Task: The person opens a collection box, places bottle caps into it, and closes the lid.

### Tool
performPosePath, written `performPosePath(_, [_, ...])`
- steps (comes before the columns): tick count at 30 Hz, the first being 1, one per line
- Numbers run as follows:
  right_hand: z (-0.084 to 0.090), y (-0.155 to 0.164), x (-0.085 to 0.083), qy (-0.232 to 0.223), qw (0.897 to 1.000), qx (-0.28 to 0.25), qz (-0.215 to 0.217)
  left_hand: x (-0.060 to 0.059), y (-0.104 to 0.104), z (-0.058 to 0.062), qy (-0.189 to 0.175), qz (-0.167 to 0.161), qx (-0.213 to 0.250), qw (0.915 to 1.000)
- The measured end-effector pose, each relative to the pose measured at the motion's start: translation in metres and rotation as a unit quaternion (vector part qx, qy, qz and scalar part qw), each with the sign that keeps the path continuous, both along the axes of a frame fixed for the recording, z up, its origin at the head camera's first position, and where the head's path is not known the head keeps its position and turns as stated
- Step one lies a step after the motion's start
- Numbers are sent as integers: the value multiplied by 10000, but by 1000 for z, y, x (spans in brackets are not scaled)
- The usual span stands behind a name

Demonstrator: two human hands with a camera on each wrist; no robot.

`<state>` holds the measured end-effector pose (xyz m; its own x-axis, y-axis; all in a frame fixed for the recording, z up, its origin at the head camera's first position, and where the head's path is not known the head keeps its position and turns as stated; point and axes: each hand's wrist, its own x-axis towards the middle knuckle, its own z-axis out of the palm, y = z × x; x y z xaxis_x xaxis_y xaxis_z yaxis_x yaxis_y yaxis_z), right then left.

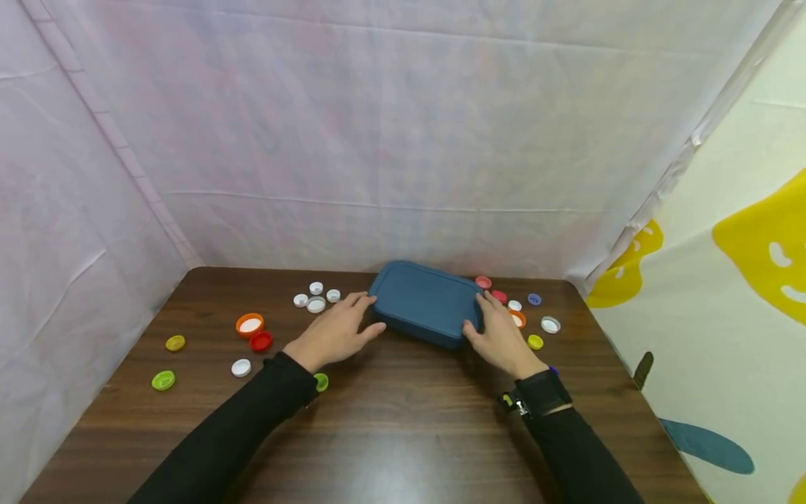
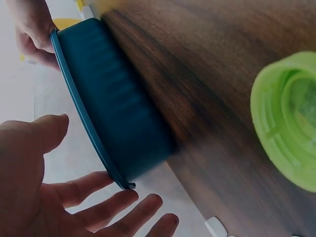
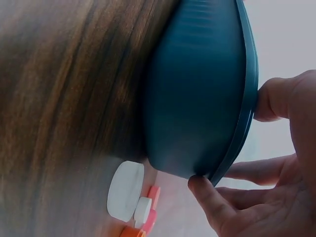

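A dark blue lidded box (image 1: 423,302) sits aslant at the back of the table. My left hand (image 1: 334,330) is at its left end, fingers spread; in the left wrist view fingertips (image 2: 106,178) meet the lid's corner while the thumb stays apart from it. At the opposite end my right hand (image 1: 502,334) grips the corner. In the right wrist view the right thumb (image 3: 270,101) lies against the lid's rim and a fingertip presses on the wall below the rim. The box's inside is hidden.
White caps (image 1: 316,304) cluster left of the box. Orange (image 1: 250,325), red (image 1: 260,341), yellow (image 1: 175,343) and green caps (image 1: 164,380) lie farther left. More caps, including a white one (image 1: 550,324), lie by the right hand. A pale cloth wall (image 1: 390,175) stands behind the table.
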<state>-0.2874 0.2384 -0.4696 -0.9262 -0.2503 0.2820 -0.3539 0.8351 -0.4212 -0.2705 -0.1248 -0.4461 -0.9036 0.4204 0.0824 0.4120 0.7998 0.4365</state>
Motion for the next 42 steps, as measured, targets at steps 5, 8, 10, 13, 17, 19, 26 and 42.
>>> performPosePath(5, [1, -1, 1, -24, 9999, 10, 119, 7, 0, 0, 75, 13, 270, 9996])
performPosePath(8, [2, -1, 2, -65, 9998, 2, 187, 8, 1, 2, 123, 151, 415, 9990])
performPosePath(10, [2, -1, 3, -96, 9997, 0, 236, 9, 2, 2, 168, 269, 493, 9983])
performPosePath(13, [2, -2, 7, -125, 9994, -25, 313, 10, 3, 1, 277, 408, 549, 9973])
performPosePath(17, [2, -3, 15, -141, 9986, -84, 504, 11, 1, 0, 398, 589, 611, 9956])
performPosePath(19, [3, -4, 18, -158, 9979, -106, 612, 12, -1, 0, 417, 685, 614, 9949])
performPosePath(26, [4, -6, 33, -151, 9963, -113, 834, 18, -7, 4, 270, 846, 642, 9940])
performPosePath(42, [9, -13, 64, -466, 9931, -246, 1046, 55, -27, 11, -210, 694, 669, 9951])
